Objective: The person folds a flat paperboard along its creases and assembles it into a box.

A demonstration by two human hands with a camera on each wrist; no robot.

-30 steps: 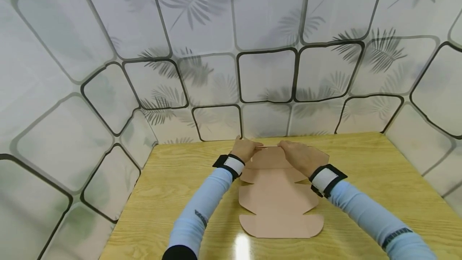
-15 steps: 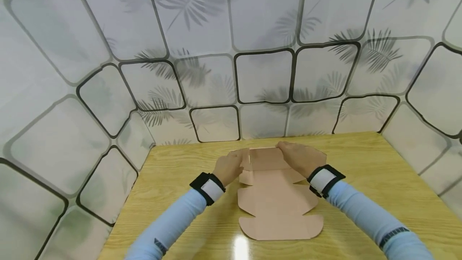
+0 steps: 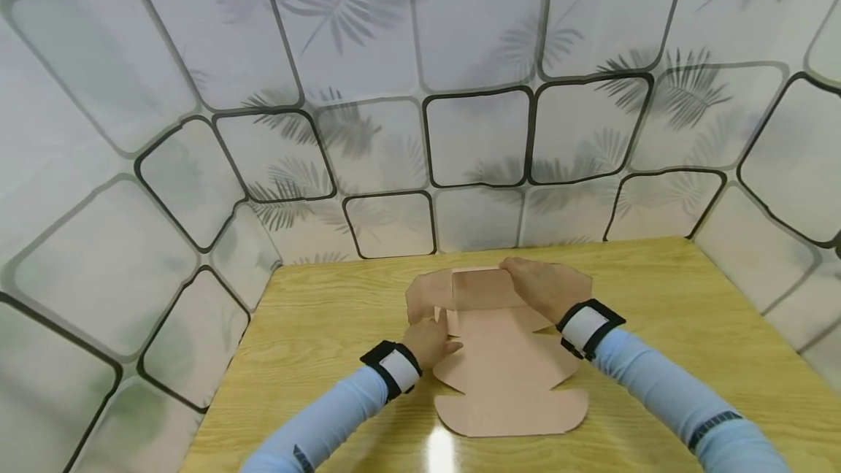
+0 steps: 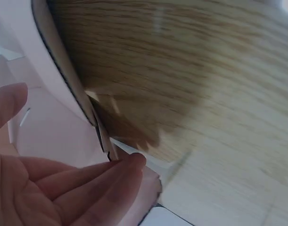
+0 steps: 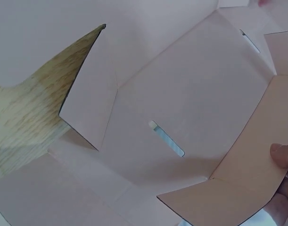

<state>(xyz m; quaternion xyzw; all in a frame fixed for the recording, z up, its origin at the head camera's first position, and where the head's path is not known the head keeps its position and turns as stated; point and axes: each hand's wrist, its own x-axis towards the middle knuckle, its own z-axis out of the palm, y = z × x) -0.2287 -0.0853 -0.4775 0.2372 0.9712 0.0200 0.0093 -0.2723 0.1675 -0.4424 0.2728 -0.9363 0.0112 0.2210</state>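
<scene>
Card (image 3: 509, 356): partly folded blank on desk (image 3: 315, 327), at 5 o'clock in head view; far panel (image 3: 482, 289) folded up at its 12, side flap (image 3: 423, 294) sticking out at its 11.
Left hand (image 3: 428, 341): at card's 9, near side flap; fingers mostly straight, thumb apart, nothing gripped; contact unclear.
Right hand (image 3: 542, 287): at card's 1; pinches far panel, thumb on inner face, fingers behind.
Slots (image 5: 168, 140): two cut in card, right wrist view.
</scene>
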